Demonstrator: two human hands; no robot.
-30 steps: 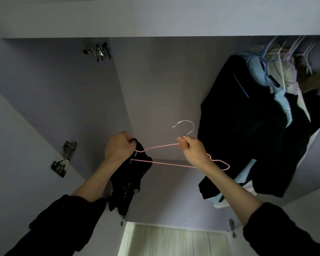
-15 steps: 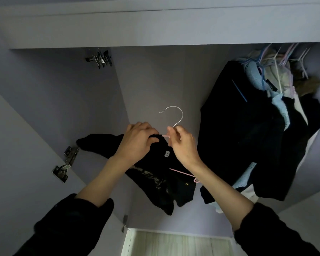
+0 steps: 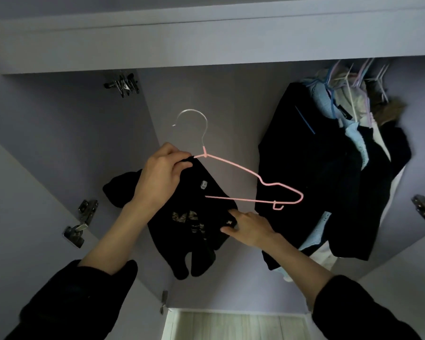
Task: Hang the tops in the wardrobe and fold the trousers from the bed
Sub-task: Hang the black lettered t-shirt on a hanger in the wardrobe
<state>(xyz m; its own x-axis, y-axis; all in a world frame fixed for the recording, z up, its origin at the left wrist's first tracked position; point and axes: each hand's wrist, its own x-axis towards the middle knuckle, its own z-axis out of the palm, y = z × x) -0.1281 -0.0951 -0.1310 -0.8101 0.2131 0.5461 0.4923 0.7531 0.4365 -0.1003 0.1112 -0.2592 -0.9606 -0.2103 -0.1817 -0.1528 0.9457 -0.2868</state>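
The left hand [image 3: 161, 176] grips the collar edge of a small black top [image 3: 194, 224] together with the left shoulder of a pink wire hanger [image 3: 253, 182], fingers curled round both just below the silver hook. The hanger is held up in front of the open wardrobe [image 3: 219, 99], tilted so that its right arm slopes downward; that right arm and the lower bar are bare, while the left part is covered by the top. The top hangs from the left hand, with one sleeve trailing out to the left behind the wrist and the body drooping below; a light printed motif shows on its front and a small white label near the neck. The right hand [image 3: 250, 227] is at the top's right edge, below the hanger's lower bar, with thumb and forefinger closed on the fabric, though the dark cloth makes the exact hold hard to confirm. To the right, inside the wardrobe, a row of hung garments [image 3: 329, 173] in black, pale blue and white hangs on several hangers. Metal hinges [image 3: 81, 224] are fixed to the open door at the left. Both forearms wear dark sleeves [image 3: 79, 303].
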